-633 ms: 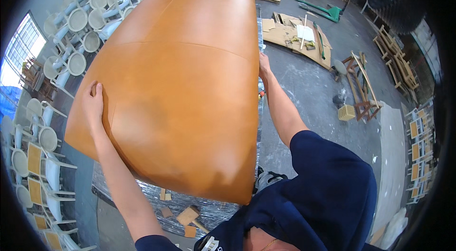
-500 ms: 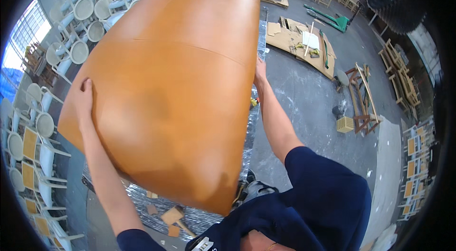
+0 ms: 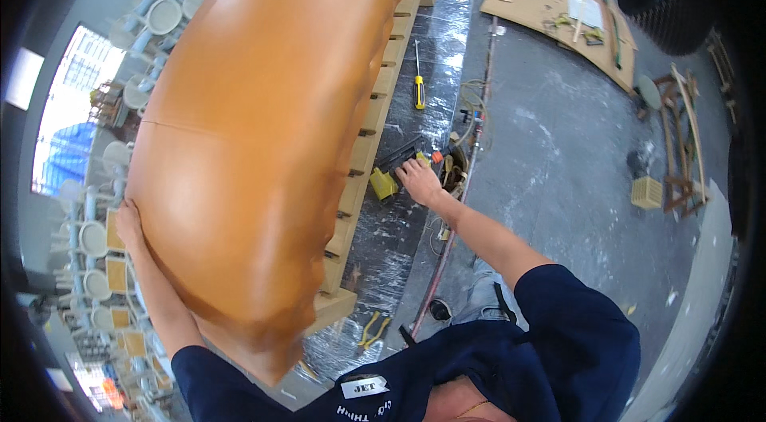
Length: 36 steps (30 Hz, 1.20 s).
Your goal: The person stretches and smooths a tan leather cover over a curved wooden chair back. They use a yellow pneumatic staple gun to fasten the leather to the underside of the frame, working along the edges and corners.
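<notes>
A big curved seat or sofa piece in orange-brown leather (image 3: 231,103) is tipped on its side. Wooden slats (image 3: 373,131) show along its right side, where the leather edge is puckered. My left hand (image 3: 129,224) is closed on its lower left edge, the fingertips partly hidden. Over on the plastic-wrapped tabletop (image 3: 359,262), my right hand (image 3: 420,181) curls its fingers on a yellow-and-black staple gun (image 3: 384,183). A screwdriver (image 3: 419,91) with a yellow handle lies farther up the tabletop, and yellow-handled pliers (image 3: 373,330) lie near my body.
A reddish hose or bar (image 3: 447,242) runs along the table's right edge, beside a pouch of tools (image 3: 456,171). Cardboard sheets (image 3: 550,15) lie on the floor beyond. Stacked pale chairs (image 3: 163,17) fill the left. A yellow crate (image 3: 646,192) and a wooden rack (image 3: 678,139) stand right.
The leather piece has tilted left, uncovering its slats and the tools on the tabletop. My right hand has left its edge for the staple gun. My left hand has shifted lower.
</notes>
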Available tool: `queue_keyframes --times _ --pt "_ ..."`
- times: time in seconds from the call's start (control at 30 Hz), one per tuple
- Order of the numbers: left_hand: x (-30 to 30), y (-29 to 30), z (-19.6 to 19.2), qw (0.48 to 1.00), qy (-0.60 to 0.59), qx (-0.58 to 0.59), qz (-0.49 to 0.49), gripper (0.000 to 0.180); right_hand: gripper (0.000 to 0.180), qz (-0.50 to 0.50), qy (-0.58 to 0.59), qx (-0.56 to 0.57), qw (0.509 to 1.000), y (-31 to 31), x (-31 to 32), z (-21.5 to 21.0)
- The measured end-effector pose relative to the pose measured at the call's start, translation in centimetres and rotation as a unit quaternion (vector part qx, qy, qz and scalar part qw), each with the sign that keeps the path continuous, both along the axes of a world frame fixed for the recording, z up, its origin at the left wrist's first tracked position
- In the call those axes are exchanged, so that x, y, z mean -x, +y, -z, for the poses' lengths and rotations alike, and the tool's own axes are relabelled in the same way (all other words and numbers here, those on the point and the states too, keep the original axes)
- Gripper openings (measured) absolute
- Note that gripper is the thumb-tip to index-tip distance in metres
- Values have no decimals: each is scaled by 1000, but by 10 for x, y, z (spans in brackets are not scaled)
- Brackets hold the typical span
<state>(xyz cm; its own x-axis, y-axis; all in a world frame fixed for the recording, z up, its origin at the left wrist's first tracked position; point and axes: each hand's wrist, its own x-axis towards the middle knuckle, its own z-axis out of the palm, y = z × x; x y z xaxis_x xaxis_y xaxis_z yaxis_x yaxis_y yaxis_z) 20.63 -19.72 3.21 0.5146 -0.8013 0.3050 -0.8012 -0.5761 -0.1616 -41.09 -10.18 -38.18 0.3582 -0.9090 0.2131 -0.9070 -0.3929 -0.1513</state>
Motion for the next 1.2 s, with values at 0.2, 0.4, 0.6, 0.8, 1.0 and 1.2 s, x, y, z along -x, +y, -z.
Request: queue_keyframes --times 0.2,0.4,0.6,0.8,1.0,1.2 --pt "83 54 16 980 149 84 97 63 32 -150 -67 -124 979 -20 58 -38" --pt "359 58 18 968 31 -17 250 62 47 -118 -240 -247 931 36 196 -121" --pt "509 -82 31 938 -38 -10 344 69 64 -121 -305 -298 897 -10 261 -148" --pt "632 -226 37 899 -81 34 428 75 72 -104 -481 -225 841 -118 332 -127" --pt "726 -350 63 895 -109 24 433 83 68 -37 -475 -170 862 -222 406 -146" --pt "841 -461 65 916 -142 45 373 82 63 53 -611 -295 733 -329 470 -140"
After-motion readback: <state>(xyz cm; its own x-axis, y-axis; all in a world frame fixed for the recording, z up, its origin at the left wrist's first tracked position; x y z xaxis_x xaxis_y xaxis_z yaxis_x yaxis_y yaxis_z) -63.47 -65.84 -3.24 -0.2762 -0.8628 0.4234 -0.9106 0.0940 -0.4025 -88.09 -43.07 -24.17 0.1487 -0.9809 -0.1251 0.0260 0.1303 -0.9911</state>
